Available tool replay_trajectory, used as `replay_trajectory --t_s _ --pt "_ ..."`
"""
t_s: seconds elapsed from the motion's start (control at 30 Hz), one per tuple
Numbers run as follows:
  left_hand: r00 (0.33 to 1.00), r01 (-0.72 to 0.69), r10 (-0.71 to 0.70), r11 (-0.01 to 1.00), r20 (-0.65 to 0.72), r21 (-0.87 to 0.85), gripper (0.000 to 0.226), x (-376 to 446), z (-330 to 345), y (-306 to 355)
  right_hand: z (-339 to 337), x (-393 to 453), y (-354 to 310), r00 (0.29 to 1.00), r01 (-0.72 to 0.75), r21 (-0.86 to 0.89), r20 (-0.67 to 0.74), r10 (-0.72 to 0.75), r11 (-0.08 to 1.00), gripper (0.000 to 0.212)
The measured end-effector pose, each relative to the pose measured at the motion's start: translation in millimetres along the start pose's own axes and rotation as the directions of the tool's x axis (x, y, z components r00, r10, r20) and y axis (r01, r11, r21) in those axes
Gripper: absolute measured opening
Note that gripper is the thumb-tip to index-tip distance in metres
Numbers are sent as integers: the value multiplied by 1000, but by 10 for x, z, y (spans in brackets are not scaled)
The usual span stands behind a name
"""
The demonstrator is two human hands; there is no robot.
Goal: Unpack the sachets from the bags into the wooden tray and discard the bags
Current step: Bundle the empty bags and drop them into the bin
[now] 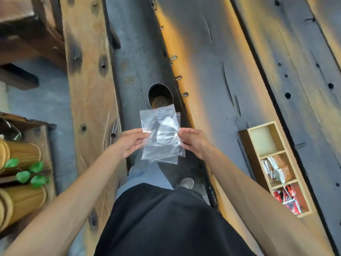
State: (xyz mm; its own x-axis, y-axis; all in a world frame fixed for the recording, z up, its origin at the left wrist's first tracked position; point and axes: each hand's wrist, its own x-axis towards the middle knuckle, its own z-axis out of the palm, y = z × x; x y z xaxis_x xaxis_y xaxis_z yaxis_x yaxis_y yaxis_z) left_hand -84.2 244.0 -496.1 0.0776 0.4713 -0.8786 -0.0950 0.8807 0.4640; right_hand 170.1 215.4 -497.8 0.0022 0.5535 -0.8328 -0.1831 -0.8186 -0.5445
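Clear plastic bags (161, 137), overlapped so their number is unclear, are pinched between your left hand (129, 143) and right hand (193, 143), covering the bin's (160, 95) near rim.

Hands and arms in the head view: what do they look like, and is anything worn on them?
Both forearms are bare up to the frame edge: no sleeves show. The left hand and right hand carry no gloves, and no watch, ring or bracelet is visible. Below them are a black top and a pale shoe.
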Motion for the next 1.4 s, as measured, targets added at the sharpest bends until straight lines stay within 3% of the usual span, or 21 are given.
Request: replay_trajectory --t_s 0.2,0.53,0.67,1.07,1.4 --pt "997 59 -59 998 -57 -8 44 631 -476 475 587 609 -395 993 -42 -96 -112 31 994 17" --pt "995 63 -45 978 -94 197 31 1813 -797 1045 1142 1945 -719 949 -101 -257 -316 15 961 15" --pt "994 47 -23 972 -108 228 29 2415 -820 1016 1162 2649 -575 920 -144 -353 -391 -6 924 31" --pt "993 108 -90 959 -78 263 18 4426 -662 755 811 4536 -192 883 -125 -557 -439 -164 821 35" --pt "982 170 -149 965 -116 198 17 5178 -438 608 613 5262 -108 877 -119 -544 -449 -168 831 38"
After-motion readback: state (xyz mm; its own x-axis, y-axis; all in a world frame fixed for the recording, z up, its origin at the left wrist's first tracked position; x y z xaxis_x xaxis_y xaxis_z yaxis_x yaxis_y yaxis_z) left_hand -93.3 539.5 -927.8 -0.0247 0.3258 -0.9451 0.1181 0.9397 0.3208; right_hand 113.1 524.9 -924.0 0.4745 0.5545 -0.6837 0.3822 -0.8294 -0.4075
